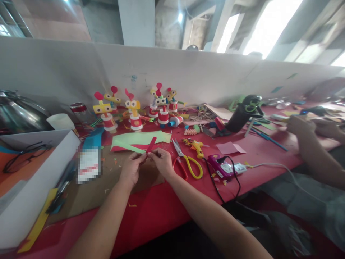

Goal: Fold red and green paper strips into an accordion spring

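Note:
My left hand (132, 167) pinches the near end of a light green paper strip (129, 146), which points away to the left. A red paper strip (152, 144) crosses it where the fingertips meet, and my right hand (161, 161) is closed on that joint. Whether the strips are glued there I cannot tell; the fingers cover it. Beneath the hands lies a brown cardboard sheet (107, 194), with green paper (140, 138) just behind. To the right are yellow-handled scissors (192, 165), red-handled pliers (181, 167) and a yellow glue gun (196, 146).
Several paper-cup figures (134, 117) stand along the back. A purple power strip (219, 167) with cables sits at right, near a black bottle (239, 117). At left are a white box (43, 180) and a steel kettle (24, 111). Another person's hands (302, 126) are far right.

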A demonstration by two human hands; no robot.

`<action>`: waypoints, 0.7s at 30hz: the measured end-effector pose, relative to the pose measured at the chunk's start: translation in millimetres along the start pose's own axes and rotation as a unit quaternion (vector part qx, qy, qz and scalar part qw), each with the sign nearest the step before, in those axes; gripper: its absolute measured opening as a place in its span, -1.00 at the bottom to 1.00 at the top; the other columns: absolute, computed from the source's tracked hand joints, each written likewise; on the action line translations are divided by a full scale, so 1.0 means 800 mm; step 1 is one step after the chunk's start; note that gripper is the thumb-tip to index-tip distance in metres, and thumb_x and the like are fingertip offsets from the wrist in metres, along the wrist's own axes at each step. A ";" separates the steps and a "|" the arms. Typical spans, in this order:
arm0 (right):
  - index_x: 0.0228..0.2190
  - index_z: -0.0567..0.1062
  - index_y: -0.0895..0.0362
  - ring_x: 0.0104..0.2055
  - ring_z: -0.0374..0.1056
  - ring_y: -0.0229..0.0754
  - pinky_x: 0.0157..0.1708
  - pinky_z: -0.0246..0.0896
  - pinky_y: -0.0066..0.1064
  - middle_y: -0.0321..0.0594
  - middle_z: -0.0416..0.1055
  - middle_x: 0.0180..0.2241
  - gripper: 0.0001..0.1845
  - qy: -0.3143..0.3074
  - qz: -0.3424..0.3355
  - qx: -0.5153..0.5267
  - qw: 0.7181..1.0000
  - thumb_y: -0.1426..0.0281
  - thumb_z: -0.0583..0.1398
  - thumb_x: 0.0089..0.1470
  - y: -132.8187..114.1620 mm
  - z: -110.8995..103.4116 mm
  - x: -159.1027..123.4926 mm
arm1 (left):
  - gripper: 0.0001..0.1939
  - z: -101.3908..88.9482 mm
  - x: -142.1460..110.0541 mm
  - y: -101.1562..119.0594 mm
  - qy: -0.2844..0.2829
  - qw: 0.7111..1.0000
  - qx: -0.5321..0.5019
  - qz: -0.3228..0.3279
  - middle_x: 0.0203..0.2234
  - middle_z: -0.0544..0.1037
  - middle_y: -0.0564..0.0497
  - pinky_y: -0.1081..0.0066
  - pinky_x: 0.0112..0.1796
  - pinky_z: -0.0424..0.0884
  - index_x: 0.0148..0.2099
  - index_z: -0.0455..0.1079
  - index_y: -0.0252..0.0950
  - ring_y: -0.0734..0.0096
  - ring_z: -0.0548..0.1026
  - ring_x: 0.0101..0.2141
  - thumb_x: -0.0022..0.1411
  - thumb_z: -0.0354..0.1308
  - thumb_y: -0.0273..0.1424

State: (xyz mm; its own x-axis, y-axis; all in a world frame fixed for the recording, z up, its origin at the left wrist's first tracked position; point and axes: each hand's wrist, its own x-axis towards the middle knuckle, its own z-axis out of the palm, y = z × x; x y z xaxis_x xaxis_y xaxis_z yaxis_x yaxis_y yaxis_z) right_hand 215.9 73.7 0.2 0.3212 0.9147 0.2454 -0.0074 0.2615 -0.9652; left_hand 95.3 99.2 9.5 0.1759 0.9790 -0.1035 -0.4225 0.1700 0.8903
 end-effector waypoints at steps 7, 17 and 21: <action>-0.56 0.47 0.11 -0.55 0.28 -0.27 -0.49 0.19 -0.44 -0.35 0.38 -0.62 -0.75 0.006 -0.010 -0.003 1.000 0.19 0.31 -0.15 0.000 0.001 -0.001 | -0.73 0.003 0.000 0.003 -0.022 0.998 -0.046 -0.026 -0.58 0.51 0.06 0.52 -0.41 0.27 -0.46 0.53 -0.35 0.57 0.37 -0.51 -0.30 0.47 -0.42; -0.49 0.44 0.11 -0.50 0.30 -0.25 -0.49 0.20 -0.45 -0.32 0.41 -0.54 -0.76 -0.013 -0.038 -0.027 0.999 0.20 0.29 -0.08 0.000 0.002 -0.004 | -0.75 0.004 0.001 0.004 -0.003 0.996 -0.083 -0.043 -0.60 0.53 0.03 0.51 -0.41 0.34 -0.52 0.50 -0.38 0.52 0.43 -0.50 -0.36 0.46 -0.55; -0.34 0.47 0.09 -0.42 0.37 -0.21 -0.41 0.27 -0.43 -0.28 0.46 -0.45 -0.77 -0.050 -0.057 -0.040 0.996 0.23 0.27 -0.04 0.007 0.003 -0.005 | -0.76 0.005 0.003 0.006 0.035 0.992 -0.115 -0.034 -0.61 0.52 0.04 0.52 -0.43 0.36 -0.53 0.49 -0.39 0.52 0.45 -0.51 -0.37 0.43 -0.61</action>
State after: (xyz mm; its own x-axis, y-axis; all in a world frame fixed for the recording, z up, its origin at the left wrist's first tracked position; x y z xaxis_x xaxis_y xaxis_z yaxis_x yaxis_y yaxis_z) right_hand 212.0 72.5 -5.7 0.2203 0.9078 0.3569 0.1011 0.3427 -0.9340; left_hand 97.4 101.9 15.0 0.1518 0.9684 -0.1980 -0.6051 0.2494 0.7561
